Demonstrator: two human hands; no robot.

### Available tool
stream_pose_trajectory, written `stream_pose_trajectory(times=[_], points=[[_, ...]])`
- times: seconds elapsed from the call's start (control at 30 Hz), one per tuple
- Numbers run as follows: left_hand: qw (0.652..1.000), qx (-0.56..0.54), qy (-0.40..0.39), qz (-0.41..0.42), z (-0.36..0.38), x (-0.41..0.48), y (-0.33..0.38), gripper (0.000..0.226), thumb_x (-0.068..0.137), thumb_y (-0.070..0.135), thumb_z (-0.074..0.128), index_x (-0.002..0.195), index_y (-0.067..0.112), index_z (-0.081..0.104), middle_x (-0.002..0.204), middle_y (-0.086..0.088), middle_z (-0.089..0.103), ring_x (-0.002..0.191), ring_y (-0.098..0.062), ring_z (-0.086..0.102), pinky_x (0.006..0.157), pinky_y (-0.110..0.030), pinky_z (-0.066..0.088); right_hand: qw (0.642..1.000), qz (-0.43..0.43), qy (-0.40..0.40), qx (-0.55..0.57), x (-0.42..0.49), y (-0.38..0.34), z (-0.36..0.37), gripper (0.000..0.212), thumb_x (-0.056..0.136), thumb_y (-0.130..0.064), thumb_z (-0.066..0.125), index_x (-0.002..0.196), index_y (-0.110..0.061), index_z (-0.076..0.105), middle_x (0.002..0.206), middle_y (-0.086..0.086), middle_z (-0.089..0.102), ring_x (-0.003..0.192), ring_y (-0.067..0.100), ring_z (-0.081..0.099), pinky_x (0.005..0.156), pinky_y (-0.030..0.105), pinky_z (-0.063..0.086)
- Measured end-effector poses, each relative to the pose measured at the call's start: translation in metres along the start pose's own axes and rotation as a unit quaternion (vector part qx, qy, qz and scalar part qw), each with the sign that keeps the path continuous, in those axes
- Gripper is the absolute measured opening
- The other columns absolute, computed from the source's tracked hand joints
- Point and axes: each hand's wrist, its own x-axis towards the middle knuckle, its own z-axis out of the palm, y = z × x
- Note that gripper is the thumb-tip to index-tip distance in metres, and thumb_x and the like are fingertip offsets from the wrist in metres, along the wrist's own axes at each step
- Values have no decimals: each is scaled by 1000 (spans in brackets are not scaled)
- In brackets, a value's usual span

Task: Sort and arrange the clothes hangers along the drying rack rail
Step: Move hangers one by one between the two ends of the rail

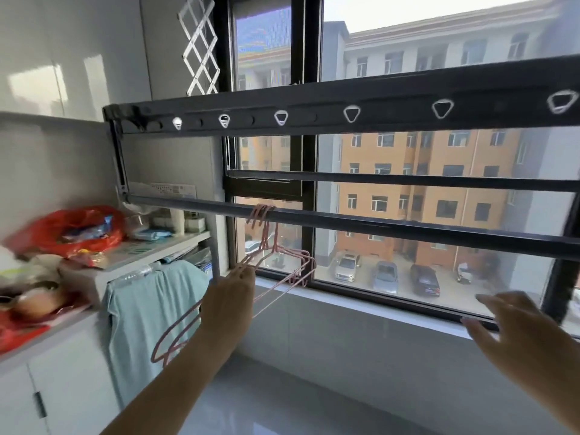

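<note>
While the left hand (230, 296) grips the bunched pink hangers (262, 215) by one shoulder, the right hand (514, 328) hovers well apart, fingers spread and empty. The hooks sit over the lower rail (392, 226), left of its middle. Pulling the tilted bunch could lift the hooks off the rail or tangle the wires; its long axis runs from lower left to upper right, hooks pointing up.
</note>
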Motion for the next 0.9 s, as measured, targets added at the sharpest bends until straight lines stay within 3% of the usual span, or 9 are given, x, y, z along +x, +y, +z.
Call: stream_pose_trajectory(times=[0.13, 0.3, 0.43, 0.53, 0.6, 0.67, 0.77, 0.83, 0.9], points=[[997, -71, 4, 1, 4, 10, 1, 38, 79, 2, 55, 114, 17, 57, 95, -3, 71, 79, -24, 70, 70, -35, 56, 1000, -3, -14, -5, -5, 5, 9, 46, 69, -36, 74, 109, -14, 64, 101, 8, 58, 81, 32, 66, 65, 44, 57], [993, -85, 68, 49, -1, 39, 26, 40, 82, 3, 54, 119, 20, 58, 86, -1, 73, 70, -17, 71, 60, -29, 57, 999, 17, -24, -33, -10, 24, 10, 46, 66, -39, 75, 104, -16, 64, 100, 5, 56, 78, 30, 67, 62, 42, 57], [989, -109, 52, 80, -1, 61, 58, 34, 87, 3, 46, 115, 16, 58, 93, -3, 69, 76, -21, 69, 65, -32, 58, 997, 48, -23, -50, -16, 36, -4, 42, 70, -46, 69, 103, -20, 62, 101, -2, 52, 72, 22, 66, 62, 38, 55], [984, -141, 36, 107, 2, 61, 82, 29, 86, 6, 48, 109, 16, 62, 84, -4, 69, 74, -23, 67, 59, -28, 47, 996, 79, -37, -36, -23, 44, -18, 42, 75, -43, 67, 109, -18, 63, 108, -1, 53, 83, 22, 66, 72, 40, 54], [978, -166, 25, 127, 8, 55, 95, 25, 87, 11, 49, 107, 19, 63, 82, -3, 70, 73, -22, 67, 60, -28, 48, 994, 91, -46, -40, -29, 47, -27, 44, 77, -43, 66, 114, -19, 63, 113, 0, 53, 95, 22, 64, 78, 38, 53], [962, -216, 7, 166, 15, 45, 105, 28, 90, 17, 47, 112, 26, 62, 88, 1, 71, 77, -20, 67, 68, -32, 55, 992, 99, -58, -55, -38, 50, -35, 45, 79, -47, 61, 117, -24, 60, 119, -3, 51, 103, 18, 62, 81, 34, 51], [923, -312, -46, 219, 19, 22, 120, 29, 89, 24, 50, 114, 34, 62, 102, 9, 71, 87, -12, 66, 78, -31, 55, 991, 76, -84, -70, -52, 54, -43, 46, 83, -52, 52, 121, -27, 54, 120, -8, 48, 96, 9, 62, 77, 26, 51], [897, -354, -99, 245, 19, 10, 128, 28, 87, 26, 54, 109, 38, 64, 102, 16, 70, 80, -3, 64, 77, -25, 53, 992, 53, -99, -59, -60, 57, -43, 50, 85, -50, 52, 129, -27, 48, 120, -8, 48, 97, 7, 60, 79, 21, 51], [869, -386, -137, 280, 14, 1, 136, 27, 86, 24, 55, 107, 38, 65, 94, 22, 67, 68, 5, 58, 72, -20, 53, 992, 40, -107, -47, -65, 61, -42, 57, 86, -48, 53, 137, -26, 39, 129, -7, 47, 113, 10, 54, 92, 23, 48]])
